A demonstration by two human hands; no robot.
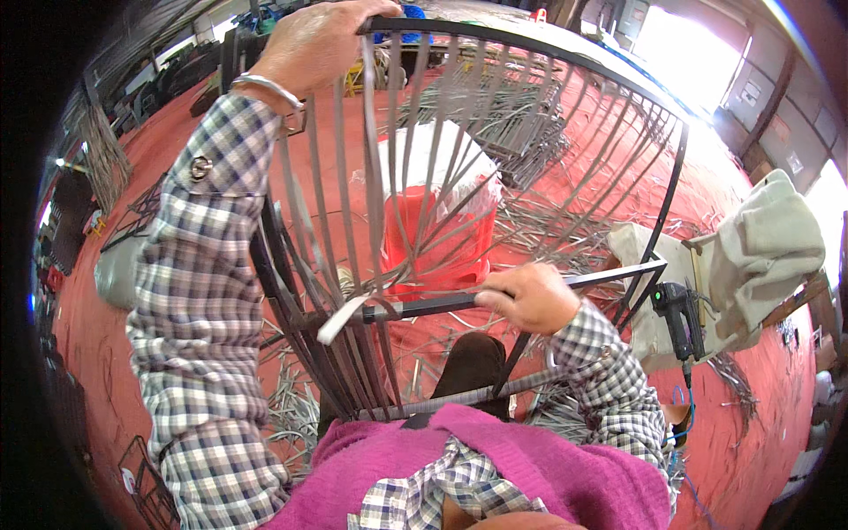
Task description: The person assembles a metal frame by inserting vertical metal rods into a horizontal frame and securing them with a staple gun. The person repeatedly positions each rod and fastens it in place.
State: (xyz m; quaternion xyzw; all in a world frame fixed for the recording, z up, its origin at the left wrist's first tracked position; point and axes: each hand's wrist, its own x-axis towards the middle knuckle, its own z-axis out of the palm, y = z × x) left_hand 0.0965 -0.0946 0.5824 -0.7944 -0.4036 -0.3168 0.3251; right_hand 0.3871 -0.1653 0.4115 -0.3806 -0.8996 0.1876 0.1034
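A dark metal frame point(680, 177), like that of a chair, stands tilted in front of me, with flat grey strips point(402, 132) strung down from its curved top rail. My left hand point(318, 44) is closed over the upper left corner of the frame, fingers partly hidden behind the rail. Lower down, my right hand point(534, 299) curls at the black crossbar point(424, 306); its fingertips are tucked under, so what they grip is hidden. Several strips converge just above this crossbar. One pale strip end point(343, 320) sticks out at the bar's left, beside a bundle of dark strips.
Behind the frame stands a red bucket point(442, 230) with a white sack in it. A pile of grey strips point(521, 124) lies beyond, on the red floor point(601, 106). At right, a black hand tool point(678, 322) with a blue cord hangs beside a cloth-draped stand point(751, 234).
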